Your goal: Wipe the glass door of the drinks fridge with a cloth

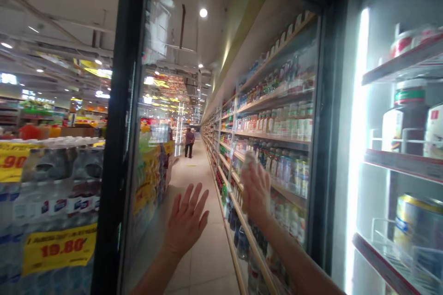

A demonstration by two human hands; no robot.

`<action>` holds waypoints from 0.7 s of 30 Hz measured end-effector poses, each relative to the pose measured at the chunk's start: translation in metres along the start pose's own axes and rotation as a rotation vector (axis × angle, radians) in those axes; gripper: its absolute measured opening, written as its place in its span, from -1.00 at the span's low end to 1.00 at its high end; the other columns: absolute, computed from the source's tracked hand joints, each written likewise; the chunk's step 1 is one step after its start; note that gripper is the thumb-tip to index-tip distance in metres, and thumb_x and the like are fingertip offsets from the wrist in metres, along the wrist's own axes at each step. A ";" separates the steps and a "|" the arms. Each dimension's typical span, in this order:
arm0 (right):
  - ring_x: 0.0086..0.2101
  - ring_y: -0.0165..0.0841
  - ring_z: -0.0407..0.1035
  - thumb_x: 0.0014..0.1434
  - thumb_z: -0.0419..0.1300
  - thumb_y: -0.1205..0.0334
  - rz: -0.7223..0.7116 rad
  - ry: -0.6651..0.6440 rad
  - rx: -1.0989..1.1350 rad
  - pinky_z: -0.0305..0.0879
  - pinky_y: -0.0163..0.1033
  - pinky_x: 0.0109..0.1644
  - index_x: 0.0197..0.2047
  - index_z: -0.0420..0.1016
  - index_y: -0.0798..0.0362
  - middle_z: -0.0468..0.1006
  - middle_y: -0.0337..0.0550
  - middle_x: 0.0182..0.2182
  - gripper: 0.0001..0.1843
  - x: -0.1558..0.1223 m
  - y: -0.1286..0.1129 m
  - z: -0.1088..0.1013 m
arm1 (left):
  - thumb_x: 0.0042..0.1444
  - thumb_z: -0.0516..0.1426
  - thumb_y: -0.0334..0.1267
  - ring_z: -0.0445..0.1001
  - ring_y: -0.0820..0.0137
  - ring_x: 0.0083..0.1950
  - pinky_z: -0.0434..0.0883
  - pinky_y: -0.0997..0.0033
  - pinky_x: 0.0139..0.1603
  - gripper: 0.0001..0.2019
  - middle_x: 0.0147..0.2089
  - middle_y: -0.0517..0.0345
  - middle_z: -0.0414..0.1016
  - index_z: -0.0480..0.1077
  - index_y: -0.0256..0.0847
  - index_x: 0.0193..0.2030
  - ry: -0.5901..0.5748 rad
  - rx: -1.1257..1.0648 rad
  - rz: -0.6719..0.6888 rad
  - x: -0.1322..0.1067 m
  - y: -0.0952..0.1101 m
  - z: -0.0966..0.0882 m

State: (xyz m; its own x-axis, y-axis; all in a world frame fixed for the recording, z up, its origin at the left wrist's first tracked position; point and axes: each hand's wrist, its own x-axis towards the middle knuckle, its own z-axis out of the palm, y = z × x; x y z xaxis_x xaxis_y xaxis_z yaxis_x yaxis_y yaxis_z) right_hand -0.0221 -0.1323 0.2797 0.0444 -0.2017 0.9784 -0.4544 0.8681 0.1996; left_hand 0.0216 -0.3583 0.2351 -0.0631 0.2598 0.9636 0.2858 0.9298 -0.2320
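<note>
A glass fridge door [221, 78] with a black frame stands swung open in front of me. My left hand [187, 221] lies flat on the glass, fingers spread and open. My right hand [256, 191] is higher and to the right, blurred by motion. It presses a pale wad, which looks like a cloth [249, 160], against the same pane. Both forearms reach up from the bottom edge of the view.
The lit fridge interior [401, 156] at right has wire shelves with bottles and a can. Through the glass runs a store aisle with shelves of bottled drinks [277, 124] and a distant person [189, 142]. Stacked water bottles with yellow price tags [58, 249] stand at left.
</note>
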 end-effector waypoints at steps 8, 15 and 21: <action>0.26 -0.07 -0.01 0.24 -0.07 0.29 0.330 0.060 -0.166 -0.05 0.26 0.22 0.29 0.11 -0.02 0.14 0.06 0.27 -0.46 -0.040 0.076 -0.019 | 0.21 0.00 -0.10 -0.08 0.31 0.40 -0.09 0.10 0.37 -0.42 0.27 0.06 0.24 -0.07 -0.01 0.35 -0.003 -0.016 -0.012 -0.002 -0.006 0.011; 0.27 -0.16 -0.03 0.17 -0.03 0.41 0.023 -0.173 -0.025 -0.16 0.14 0.31 0.29 0.09 -0.12 0.22 -0.11 0.24 -0.37 -0.097 0.031 -0.012 | 0.18 0.04 -0.12 -0.07 0.25 0.40 -0.08 0.08 0.37 -0.39 0.37 0.10 0.04 -0.07 0.00 0.35 0.010 -0.022 -0.002 -0.002 -0.015 0.023; 0.24 -0.05 0.03 0.23 -0.06 0.30 0.400 0.065 -0.316 0.07 0.20 0.17 0.31 0.05 0.00 0.10 0.10 0.28 -0.42 -0.123 0.086 -0.023 | 0.19 0.04 -0.13 0.01 0.25 0.38 -0.06 0.09 0.36 -0.43 0.31 0.05 0.17 -0.01 0.03 0.33 0.021 -0.100 -0.015 -0.002 -0.019 0.031</action>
State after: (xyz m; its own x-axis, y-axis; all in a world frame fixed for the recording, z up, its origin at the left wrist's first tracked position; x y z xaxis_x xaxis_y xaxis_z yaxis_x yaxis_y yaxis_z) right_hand -0.0466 -0.0220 0.1777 -0.0178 0.1939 0.9809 -0.1564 0.9684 -0.1943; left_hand -0.0137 -0.3686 0.2334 -0.0481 0.2396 0.9697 0.3793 0.9025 -0.2041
